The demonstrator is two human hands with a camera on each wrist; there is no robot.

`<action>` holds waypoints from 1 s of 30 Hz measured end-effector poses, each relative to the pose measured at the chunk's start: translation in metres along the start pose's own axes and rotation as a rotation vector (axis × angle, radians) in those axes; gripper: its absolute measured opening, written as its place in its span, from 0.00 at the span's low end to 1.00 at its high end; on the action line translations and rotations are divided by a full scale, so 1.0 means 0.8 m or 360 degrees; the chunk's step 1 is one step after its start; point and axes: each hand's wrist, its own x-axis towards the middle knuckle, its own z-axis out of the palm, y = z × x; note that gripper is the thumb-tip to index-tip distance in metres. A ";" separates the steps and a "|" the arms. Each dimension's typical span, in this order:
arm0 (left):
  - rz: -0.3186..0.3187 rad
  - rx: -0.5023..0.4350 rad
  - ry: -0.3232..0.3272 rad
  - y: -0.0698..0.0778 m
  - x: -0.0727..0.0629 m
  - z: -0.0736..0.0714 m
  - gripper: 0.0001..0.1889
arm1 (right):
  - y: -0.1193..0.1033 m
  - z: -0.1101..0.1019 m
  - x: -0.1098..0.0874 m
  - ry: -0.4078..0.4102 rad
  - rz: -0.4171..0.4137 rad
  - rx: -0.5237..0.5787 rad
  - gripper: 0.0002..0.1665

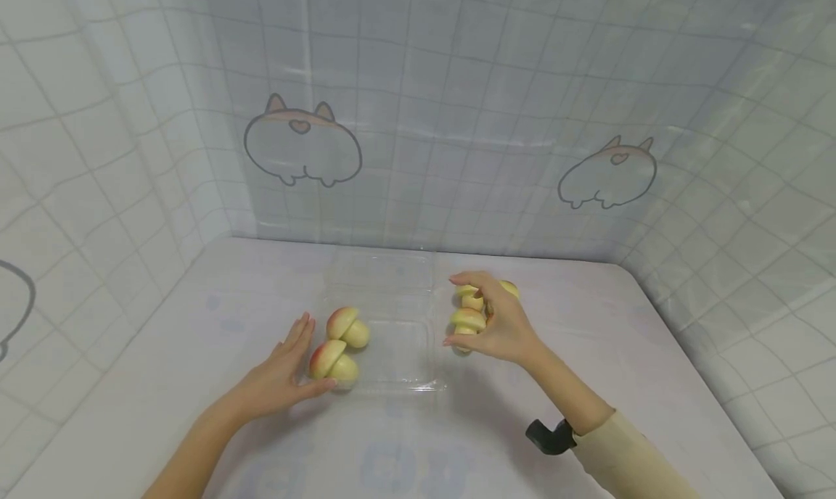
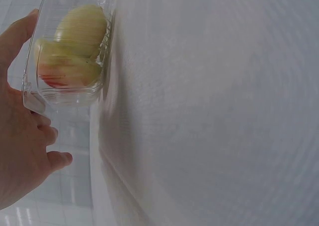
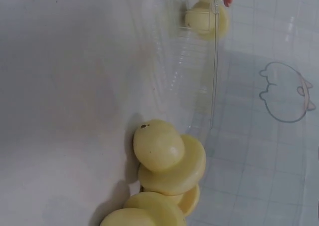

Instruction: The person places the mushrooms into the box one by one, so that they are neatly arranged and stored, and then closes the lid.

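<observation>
Two mushroom-shaped pieces (image 1: 342, 365), yellow with reddish caps, lie in the left part of a clear plastic box (image 1: 405, 350). Its clear lid (image 1: 385, 270) is folded back behind it. My left hand (image 1: 277, 383) rests at the box's left front corner, thumb along the front rim and fingers fairly straight along the left side. More yellow mushroom pieces (image 1: 468, 319) lie on the table right of the box. Over them, my right hand (image 1: 506, 328) has thumb and fingers spread apart around the nearer pieces. In the right wrist view these mushrooms (image 3: 159, 146) show, but not the right hand.
The white table (image 1: 392, 441) meets a tiled-pattern back curtain (image 1: 444, 158) with cartoon animal drawings. Similar sheeting hangs at both sides. A black curved piece (image 1: 550, 437) sticks out at the right sleeve (image 1: 627, 455).
</observation>
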 end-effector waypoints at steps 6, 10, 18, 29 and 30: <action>-0.0002 -0.0004 0.0006 -0.002 0.000 0.002 0.58 | -0.029 -0.008 0.007 0.0010 -0.0013 -0.0008 0.49; -0.0005 -0.0007 0.0001 -0.002 0.000 0.002 0.58 | -0.038 -0.013 0.009 0.0013 -0.0008 -0.0026 0.49; -0.0004 -0.0016 0.0002 -0.002 0.000 0.000 0.58 | -0.031 -0.021 0.001 0.0013 0.0063 -0.0061 0.48; -0.0012 -0.0022 -0.0015 0.000 0.000 -0.003 0.58 | -0.005 -0.036 -0.028 0.0028 0.0110 -0.0175 0.48; -0.0014 -0.0020 -0.0016 0.000 0.000 -0.003 0.58 | 0.002 -0.035 -0.032 0.0035 0.0111 -0.0179 0.49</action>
